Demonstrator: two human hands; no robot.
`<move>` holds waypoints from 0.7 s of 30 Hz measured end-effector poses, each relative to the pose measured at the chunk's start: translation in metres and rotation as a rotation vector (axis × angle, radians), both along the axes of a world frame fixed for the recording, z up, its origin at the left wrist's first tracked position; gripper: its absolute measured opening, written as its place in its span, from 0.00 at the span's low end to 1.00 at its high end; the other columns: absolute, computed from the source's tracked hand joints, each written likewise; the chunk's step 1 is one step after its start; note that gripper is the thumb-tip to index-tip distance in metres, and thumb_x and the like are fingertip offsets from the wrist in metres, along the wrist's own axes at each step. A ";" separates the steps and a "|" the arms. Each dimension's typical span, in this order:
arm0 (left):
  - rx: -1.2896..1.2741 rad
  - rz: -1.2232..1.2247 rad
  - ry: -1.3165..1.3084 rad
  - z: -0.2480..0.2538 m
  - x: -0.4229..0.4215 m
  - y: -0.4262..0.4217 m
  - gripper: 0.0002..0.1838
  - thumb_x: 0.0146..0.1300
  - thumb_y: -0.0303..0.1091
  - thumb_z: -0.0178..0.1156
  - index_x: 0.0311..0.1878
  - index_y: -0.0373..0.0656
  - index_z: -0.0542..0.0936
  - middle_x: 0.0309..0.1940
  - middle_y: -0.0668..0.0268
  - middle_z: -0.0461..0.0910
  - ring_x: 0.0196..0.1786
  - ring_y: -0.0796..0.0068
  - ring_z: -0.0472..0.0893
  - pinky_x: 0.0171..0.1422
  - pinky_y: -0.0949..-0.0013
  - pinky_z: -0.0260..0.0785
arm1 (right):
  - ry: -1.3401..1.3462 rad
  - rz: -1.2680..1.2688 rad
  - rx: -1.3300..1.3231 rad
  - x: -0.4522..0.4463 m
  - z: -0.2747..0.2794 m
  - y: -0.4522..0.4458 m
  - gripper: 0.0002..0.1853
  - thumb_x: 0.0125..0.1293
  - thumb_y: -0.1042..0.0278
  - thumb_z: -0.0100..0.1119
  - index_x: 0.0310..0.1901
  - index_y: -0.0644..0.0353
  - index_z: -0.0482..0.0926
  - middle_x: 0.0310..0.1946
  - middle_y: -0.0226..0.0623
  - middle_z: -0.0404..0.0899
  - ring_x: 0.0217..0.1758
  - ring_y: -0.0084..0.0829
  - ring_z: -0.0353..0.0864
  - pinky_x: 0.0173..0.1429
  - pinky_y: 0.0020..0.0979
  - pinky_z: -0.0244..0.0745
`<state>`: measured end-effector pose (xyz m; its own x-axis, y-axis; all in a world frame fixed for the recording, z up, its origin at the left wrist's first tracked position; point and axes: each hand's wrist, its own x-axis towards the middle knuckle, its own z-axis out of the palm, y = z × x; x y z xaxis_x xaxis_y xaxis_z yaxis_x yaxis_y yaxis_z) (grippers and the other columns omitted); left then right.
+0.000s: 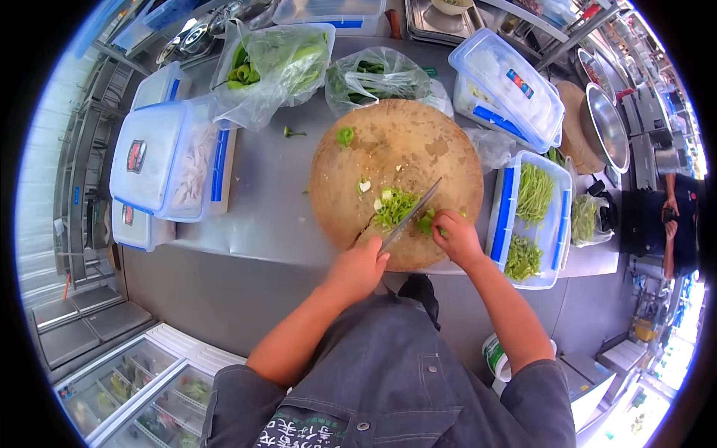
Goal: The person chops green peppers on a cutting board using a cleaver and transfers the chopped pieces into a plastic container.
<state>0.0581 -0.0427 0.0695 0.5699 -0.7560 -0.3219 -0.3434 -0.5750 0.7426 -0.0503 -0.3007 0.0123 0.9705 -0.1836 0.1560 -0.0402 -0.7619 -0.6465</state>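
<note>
Greens (pixel 394 209), chopped into a small heap, lying near the centre of the frame on a round wooden board (pixel 448 145). Gripping a knife (pixel 415 212) with the left hand (pixel 354 270), wrapping the fingers around the handle just below the heap. Slanting the blade towards the upper right, along the heap's right side. Bunching the fingertips of the right hand (pixel 457 237) together on a green piece (pixel 426 222), just right of the blade. Wearing a dark apron (pixel 396 373) with pale lettering, filling the bottom centre of the frame.

Looking across the board, noticing a curled pepper piece (pixel 345 137) at its upper left and a smaller pale-centred piece (pixel 364 185) beside the heap. Spotting a green stem (pixel 297 134) on the steel table (pixel 254 179), left of the board. Finding a bulging clear bag (pixel 287 63) of green peppers at the upper left and a smaller clear bag (pixel 407 71) at top centre.

Scanning left, meeting stacked lidded boxes (pixel 149 160) with blue clips. Scanning right, meeting a tilted-lid box (pixel 497 71) above an open container (pixel 556 224) holding two piles of cut greens. Glimpsing another person (pixel 683 224) at the far right edge.
</note>
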 end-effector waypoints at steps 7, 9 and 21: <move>0.083 -0.132 -0.167 0.039 -0.011 0.004 0.13 0.75 0.38 0.57 0.46 0.38 0.69 0.36 0.45 0.82 0.39 0.37 0.82 0.43 0.41 0.73 | 0.034 -0.001 -0.077 0.003 0.001 0.003 0.08 0.55 0.77 0.67 0.37 0.61 0.79 0.39 0.42 0.80 0.44 0.50 0.81 0.49 0.45 0.78; 0.096 -0.133 -0.157 0.039 -0.017 0.006 0.13 0.75 0.38 0.57 0.47 0.38 0.69 0.36 0.45 0.82 0.39 0.37 0.83 0.43 0.41 0.74 | 0.033 0.005 -0.079 0.005 0.003 0.004 0.08 0.55 0.77 0.67 0.36 0.61 0.79 0.38 0.42 0.79 0.44 0.50 0.80 0.50 0.45 0.78; 0.075 -0.129 -0.109 0.028 -0.013 0.001 0.13 0.77 0.38 0.54 0.48 0.37 0.69 0.37 0.44 0.82 0.41 0.37 0.82 0.44 0.41 0.73 | -0.026 0.048 -0.119 0.005 -0.003 0.003 0.07 0.54 0.76 0.66 0.33 0.61 0.77 0.36 0.41 0.78 0.42 0.49 0.79 0.49 0.45 0.77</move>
<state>0.0456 -0.0415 0.0972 0.5042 -0.8014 -0.3217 -0.4939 -0.5733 0.6538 -0.0457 -0.2979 0.0095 0.9732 -0.1156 0.1988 0.0136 -0.8339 -0.5518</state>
